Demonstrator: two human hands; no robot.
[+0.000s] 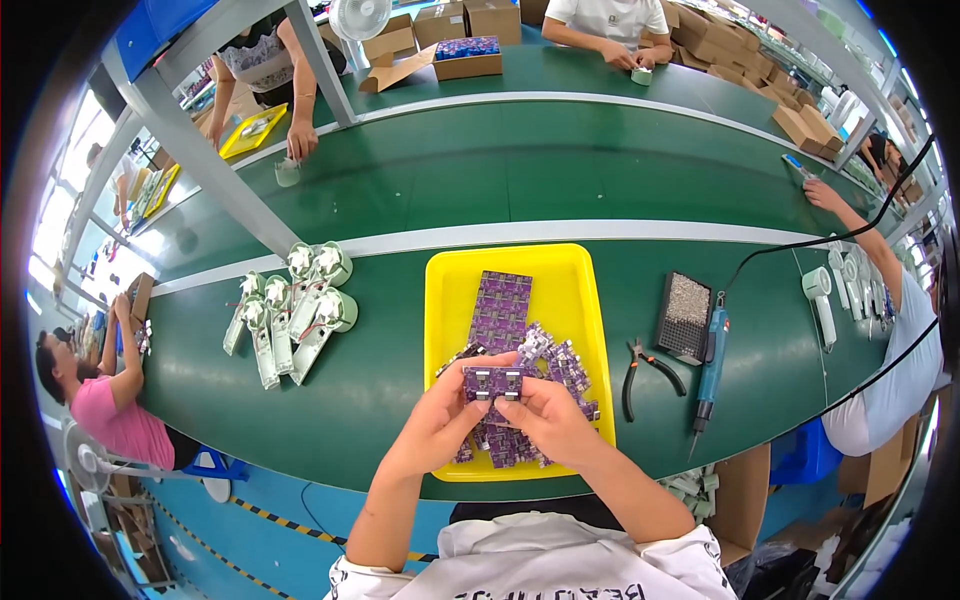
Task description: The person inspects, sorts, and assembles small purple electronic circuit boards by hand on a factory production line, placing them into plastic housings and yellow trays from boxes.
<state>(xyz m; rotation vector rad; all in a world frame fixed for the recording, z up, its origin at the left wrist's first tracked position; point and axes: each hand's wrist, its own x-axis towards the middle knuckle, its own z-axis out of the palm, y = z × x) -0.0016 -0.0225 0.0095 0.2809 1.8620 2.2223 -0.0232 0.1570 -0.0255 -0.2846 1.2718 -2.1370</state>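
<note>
Between both hands I hold a small strip of purple circuit boards (pixel 493 383) above a yellow tray (pixel 437 290). My left hand (pixel 447 415) is closed on its left end, thumb on the near face. On its right end my right hand (pixel 546 416) is closed too, thumbs nearly meeting at the lower edge. Under and around the hands, the tray bears a larger purple circuit board panel (pixel 502 308) and a heap of separate small purple boards (pixel 562 366). Part of the heap is hidden behind my hands.
Left of the tray lie several white-green fan handles (pixel 290 320) with wires. To the right are pliers (pixel 648 378), a box of small screws (pixel 685 317) and a blue electric screwdriver (pixel 712 365) on a black cord. Co-workers sit around; a conveyor belt (pixel 420 160) runs beyond.
</note>
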